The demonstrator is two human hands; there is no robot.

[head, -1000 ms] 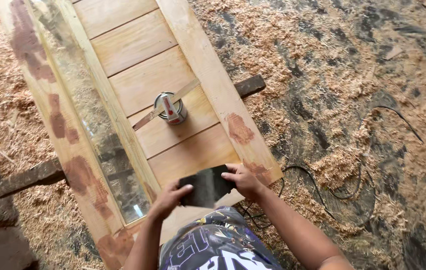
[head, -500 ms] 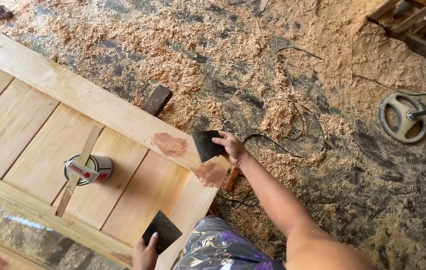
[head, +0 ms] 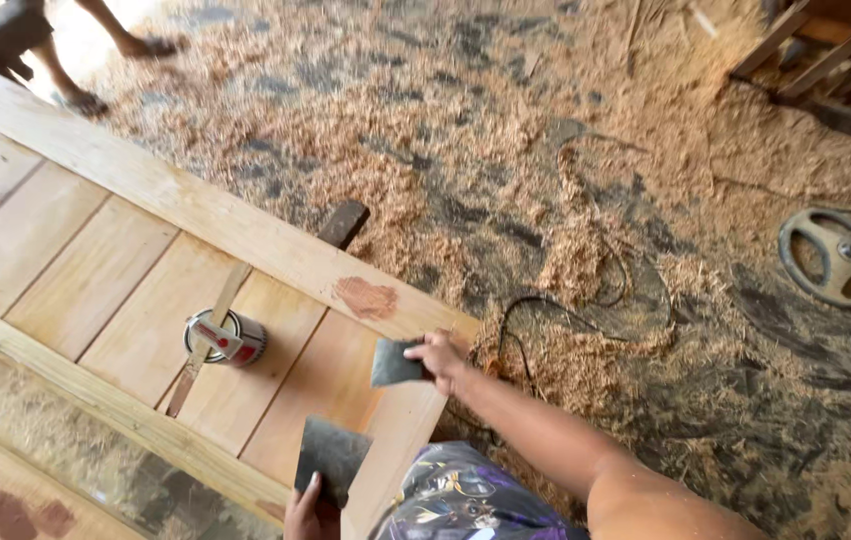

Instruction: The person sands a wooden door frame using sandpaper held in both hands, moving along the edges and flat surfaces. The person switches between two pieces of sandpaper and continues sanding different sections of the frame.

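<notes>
Head view, looking down on a pale wooden panelled door [head: 96,250] lying flat over a floor thick with sawdust [head: 506,150]. Right hand [head: 438,358] closed around a dark grey sheet of sandpaper [head: 394,364], pressing it flat at the door's near right corner, beside a reddish-brown patch of filler [head: 366,297]. Left hand [head: 311,512] low at the near edge, fingers pinching a second dark sandpaper sheet [head: 332,458], raised just off the wood. Small round metal tin [head: 228,338] with a wooden stir stick [head: 201,345] across it, standing on a panel to the left. Black cable [head: 546,310] looping through the shavings to the right; round metal wheel [head: 834,257] far right. Another person's feet [head: 96,75] at far left. Seemingly the sanding step, at the filled corner; likely next, firm even strokes along the grain over the patch.
</notes>
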